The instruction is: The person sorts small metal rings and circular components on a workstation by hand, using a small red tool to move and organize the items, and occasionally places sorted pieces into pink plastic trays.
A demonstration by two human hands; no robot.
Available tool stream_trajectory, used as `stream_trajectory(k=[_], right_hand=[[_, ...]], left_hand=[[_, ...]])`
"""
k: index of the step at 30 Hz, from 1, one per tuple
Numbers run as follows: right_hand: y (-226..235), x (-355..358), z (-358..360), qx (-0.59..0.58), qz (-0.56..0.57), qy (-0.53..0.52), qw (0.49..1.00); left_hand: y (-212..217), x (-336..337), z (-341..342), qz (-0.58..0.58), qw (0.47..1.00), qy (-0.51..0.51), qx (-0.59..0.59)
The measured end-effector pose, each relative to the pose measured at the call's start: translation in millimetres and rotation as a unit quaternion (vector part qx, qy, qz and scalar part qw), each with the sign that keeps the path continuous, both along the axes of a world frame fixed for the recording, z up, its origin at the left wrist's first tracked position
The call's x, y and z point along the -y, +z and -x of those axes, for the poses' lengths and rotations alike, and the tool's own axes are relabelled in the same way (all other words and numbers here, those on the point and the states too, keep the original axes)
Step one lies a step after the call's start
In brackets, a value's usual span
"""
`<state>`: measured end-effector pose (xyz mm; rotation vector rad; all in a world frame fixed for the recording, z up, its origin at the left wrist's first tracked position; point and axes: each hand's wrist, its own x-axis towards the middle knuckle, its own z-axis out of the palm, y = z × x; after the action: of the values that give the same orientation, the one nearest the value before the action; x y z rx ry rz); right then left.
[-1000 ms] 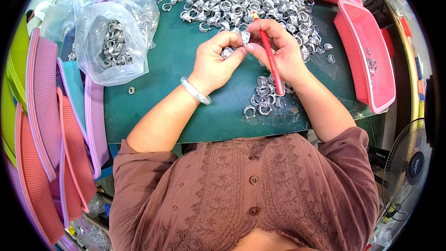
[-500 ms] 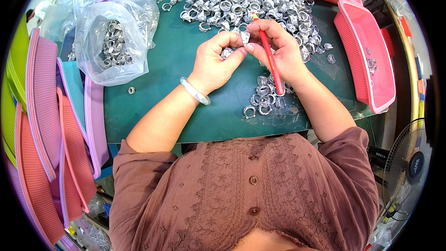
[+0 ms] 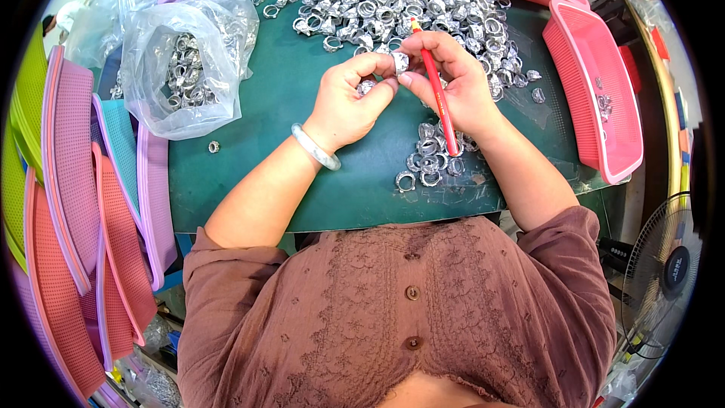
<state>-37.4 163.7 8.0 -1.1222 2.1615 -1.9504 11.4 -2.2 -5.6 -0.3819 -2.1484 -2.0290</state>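
A silver ring is pinched between the thumb and forefinger of my left hand. Another silver ring shows within the curl of that hand's fingers. My right hand is closed round a red pencil that slants across it, and its fingertips meet the pinched ring from the right. Beyond both hands spreads a large heap of silver rings. Below my right hand lies a smaller group of rings. My right palm and the lower fingers are partly hidden.
On the green tabletop, a clear plastic bag of rings stands at left, with a lone ring below it. A pink basket with a few rings sits at right. Stacked coloured baskets crowd the left edge; a fan stands lower right.
The pinched ring has turned slightly between my fingertips, and the pencil has shifted a little with my right hand. Everything else stays where it was.
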Motion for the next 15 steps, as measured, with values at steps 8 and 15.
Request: stream_trajectory(k=[8, 15], right_hand=[[-1.2, -0.8, 1.1, -0.002, -0.009, -0.004, 1.0], [-1.7, -1.2, 2.4, -0.029, -0.026, -0.001, 0.999]], left_hand=[[0.4, 1.5, 1.9, -0.029, 1.0, -0.007, -0.003], [3.7, -0.2, 0.4, -0.05, 0.997, 0.005, 0.056]])
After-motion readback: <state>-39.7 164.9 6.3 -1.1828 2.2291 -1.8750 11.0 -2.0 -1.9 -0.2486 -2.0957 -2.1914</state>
